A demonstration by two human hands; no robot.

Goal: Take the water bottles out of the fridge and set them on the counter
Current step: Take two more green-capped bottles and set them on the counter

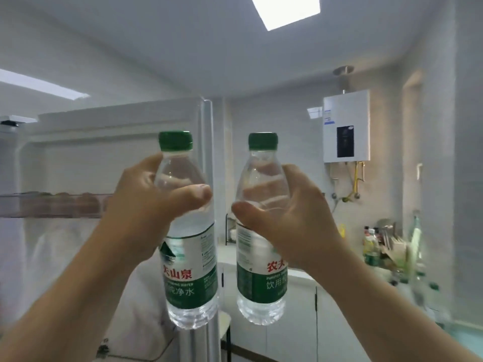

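Two clear water bottles with green caps and green-and-white labels are held upright in front of me. My left hand grips the left water bottle around its upper body, thumb across the front. My right hand grips the right water bottle the same way from the right side. Both bottles hang in the air. The open fridge door stands behind the left bottle, with a door shelf holding several round brownish items. The white counter runs behind and below the right bottle.
A wall-mounted water heater with pipes hangs at the right. Bottles, jars and utensils crowd the counter's right end, with a tall glass bottle beside them. White cabinets sit under the counter.
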